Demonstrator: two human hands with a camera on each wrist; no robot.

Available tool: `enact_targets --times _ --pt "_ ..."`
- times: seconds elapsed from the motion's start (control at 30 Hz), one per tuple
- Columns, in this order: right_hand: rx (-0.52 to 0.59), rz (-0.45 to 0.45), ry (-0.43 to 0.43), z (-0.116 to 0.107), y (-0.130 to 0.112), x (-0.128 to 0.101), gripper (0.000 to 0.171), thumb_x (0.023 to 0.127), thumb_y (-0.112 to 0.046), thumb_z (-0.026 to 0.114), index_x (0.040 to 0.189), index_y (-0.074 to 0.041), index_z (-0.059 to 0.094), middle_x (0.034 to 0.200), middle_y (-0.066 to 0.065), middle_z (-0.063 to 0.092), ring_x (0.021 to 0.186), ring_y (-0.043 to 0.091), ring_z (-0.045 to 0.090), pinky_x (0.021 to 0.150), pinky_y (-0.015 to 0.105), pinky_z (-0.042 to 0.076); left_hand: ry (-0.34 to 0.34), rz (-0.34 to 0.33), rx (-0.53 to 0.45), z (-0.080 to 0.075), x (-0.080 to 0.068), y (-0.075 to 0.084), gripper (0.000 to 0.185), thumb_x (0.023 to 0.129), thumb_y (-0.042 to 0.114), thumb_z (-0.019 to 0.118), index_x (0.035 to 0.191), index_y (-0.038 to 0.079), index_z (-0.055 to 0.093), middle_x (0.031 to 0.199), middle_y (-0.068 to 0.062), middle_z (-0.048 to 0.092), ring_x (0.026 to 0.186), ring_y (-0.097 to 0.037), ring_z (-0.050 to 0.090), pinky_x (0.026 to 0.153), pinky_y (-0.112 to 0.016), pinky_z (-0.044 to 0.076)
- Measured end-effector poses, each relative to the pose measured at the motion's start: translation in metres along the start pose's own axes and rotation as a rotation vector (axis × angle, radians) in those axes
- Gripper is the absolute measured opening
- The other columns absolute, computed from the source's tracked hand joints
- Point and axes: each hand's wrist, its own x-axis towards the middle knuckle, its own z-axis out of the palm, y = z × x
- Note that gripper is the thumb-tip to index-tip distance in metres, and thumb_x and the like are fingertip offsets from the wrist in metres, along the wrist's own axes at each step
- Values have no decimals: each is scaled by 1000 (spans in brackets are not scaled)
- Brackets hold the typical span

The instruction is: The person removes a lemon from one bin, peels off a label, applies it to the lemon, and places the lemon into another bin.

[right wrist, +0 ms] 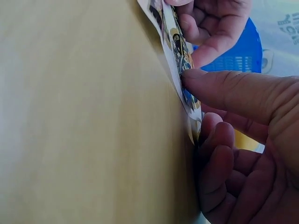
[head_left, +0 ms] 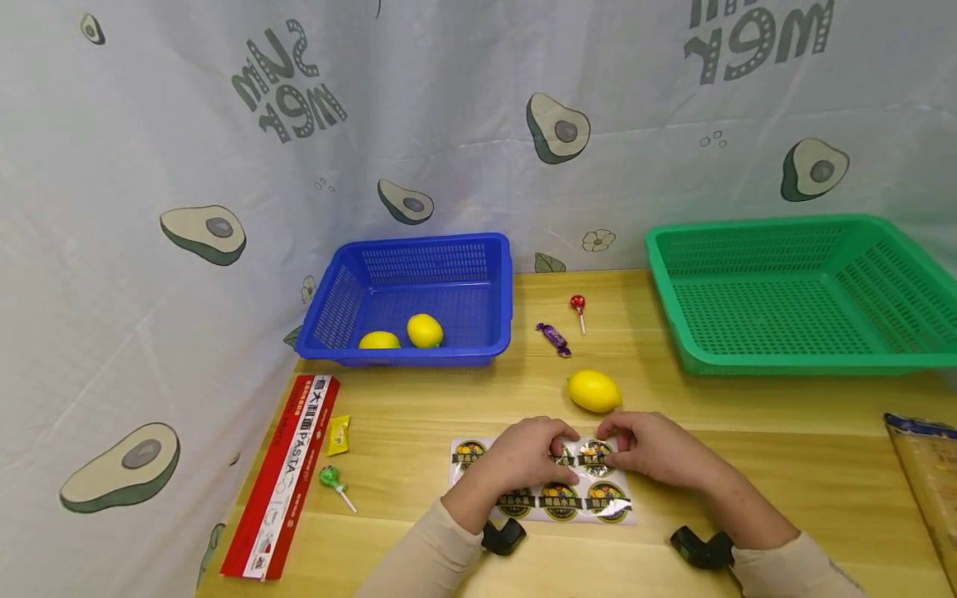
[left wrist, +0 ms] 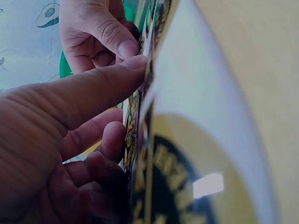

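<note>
A sheet of round fruit stickers, black and gold with pictures of fruit, lies on the table in the head view. My left hand rests over its middle, thumb and fingertips touching the surface. At the top right corner, my right hand pinches the sheet's edge; in the right wrist view its thumb lies on the printed face and the other fingers curl by the edge. The left thumb reaches across the sheet in the left wrist view. Just beyond the hands sits a lemon.
A blue basket with two lemons stands at the back left, a green basket at the back right. Wrapped candy and a red lollipop lie between them. A pasta box, yellow candy and green lollipop lie left.
</note>
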Motion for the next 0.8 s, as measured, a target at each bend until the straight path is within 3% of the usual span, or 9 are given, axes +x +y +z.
enact_targets --times 0.17,0.4,0.53,0.67,0.8 --pt "36 -46 36 0 3 0 12 89 -19 79 91 -18 67 77 -7 57 69 2 50 62 21 44 4 4 2 1 0 -1 50 82 37 86 126 22 68 86 15 56 75 1 49 71 -15 42" --pt "291 -27 -16 -10 0 -3 14 95 -17 72 96 -6 63 84 5 61 69 8 54 56 24 48 0 9 3 0 0 -1 50 82 37 86 126 22 66 87 15 55 76 1 49 72 -15 42" --pt "324 -30 -28 -12 -3 -3 15 96 -16 71 97 -4 62 85 6 61 69 9 54 55 24 48 35 31 -154 -2 -1 -3 44 86 34 83 123 18 66 90 12 62 73 2 51 70 -15 45" --pt "328 -34 -39 -13 -2 -3 13 96 -14 71 97 -4 62 85 6 60 68 8 54 55 23 48 102 81 -343 -3 -1 -4 21 94 26 75 111 15 70 89 7 69 65 2 53 63 -16 46" --pt "330 -18 -31 -13 -1 -2 18 95 -15 72 104 -2 62 89 9 62 73 10 56 59 23 49 117 69 -428 -2 -1 -4 8 97 21 70 100 14 71 83 7 68 64 3 53 61 -15 46"
